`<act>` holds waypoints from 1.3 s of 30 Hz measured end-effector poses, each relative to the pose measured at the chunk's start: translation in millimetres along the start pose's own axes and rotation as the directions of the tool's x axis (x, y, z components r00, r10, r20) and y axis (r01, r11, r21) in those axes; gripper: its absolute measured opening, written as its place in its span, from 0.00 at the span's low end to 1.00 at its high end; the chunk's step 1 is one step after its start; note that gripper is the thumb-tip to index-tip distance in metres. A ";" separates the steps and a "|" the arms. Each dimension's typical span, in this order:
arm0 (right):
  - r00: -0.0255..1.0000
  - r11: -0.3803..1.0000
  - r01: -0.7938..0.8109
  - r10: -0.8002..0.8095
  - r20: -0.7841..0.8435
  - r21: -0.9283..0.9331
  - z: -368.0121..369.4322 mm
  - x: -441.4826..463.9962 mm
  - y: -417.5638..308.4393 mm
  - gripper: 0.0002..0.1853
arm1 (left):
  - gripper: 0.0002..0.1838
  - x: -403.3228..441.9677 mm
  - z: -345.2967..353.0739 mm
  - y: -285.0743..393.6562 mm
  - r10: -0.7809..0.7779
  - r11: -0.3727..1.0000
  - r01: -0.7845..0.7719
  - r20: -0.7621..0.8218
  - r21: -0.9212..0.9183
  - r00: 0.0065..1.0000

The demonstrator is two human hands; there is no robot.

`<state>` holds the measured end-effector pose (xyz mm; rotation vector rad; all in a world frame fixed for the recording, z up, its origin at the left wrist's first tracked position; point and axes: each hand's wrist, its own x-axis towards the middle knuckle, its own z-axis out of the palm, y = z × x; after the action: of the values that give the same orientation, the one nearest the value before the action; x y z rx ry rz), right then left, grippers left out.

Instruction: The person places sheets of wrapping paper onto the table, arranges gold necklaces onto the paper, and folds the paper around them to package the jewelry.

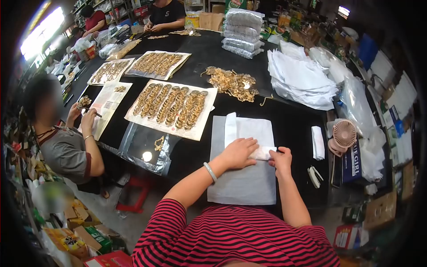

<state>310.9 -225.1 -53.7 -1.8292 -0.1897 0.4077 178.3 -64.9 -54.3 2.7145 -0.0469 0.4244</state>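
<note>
My left hand lies flat with fingers stretched out, pressing on a small folded white paper packet. At the packet's right end, my right hand is closed, thumb and fingers pinching the paper. What the packet holds inside is hidden. Beneath it are white tissue sheets, one with a folded strip standing out at its upper left. A larger greyish sheet lies under everything on the black table.
To the right are a rolled white packet, a pale stapler and a pink fan. Gold chains lie on a paper-covered board and in a loose pile. White paper sheets are stacked behind. A co-worker sits left.
</note>
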 end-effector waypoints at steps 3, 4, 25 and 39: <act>0.997 0.995 -0.053 0.057 0.046 -0.084 4.4 6.7 -11.7 0.08 | 0.34 -1.1 -1.6 -0.7 -0.007 1.000 0.007 -0.004 0.002 1.000; 0.990 0.973 -0.056 0.083 0.114 -0.224 2.1 9.5 -13.0 0.09 | 0.34 -1.0 -0.5 0.4 -0.010 1.000 0.010 -0.001 -0.006 1.000; 0.571 0.429 0.805 -0.745 0.344 -0.409 12.3 -28.1 29.1 0.05 | 0.23 79.2 8.6 -51.4 -0.068 0.995 0.083 0.245 -0.054 0.967; 0.833 0.815 0.549 -0.514 0.206 -0.186 14.2 -40.4 14.6 0.14 | 0.29 -18.8 -10.0 20.0 -0.621 0.783 0.442 -0.581 -0.438 0.526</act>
<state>267.1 -230.2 -63.9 -1.8808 -0.8697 0.1191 155.6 -80.1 -43.7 1.9886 0.8837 1.1339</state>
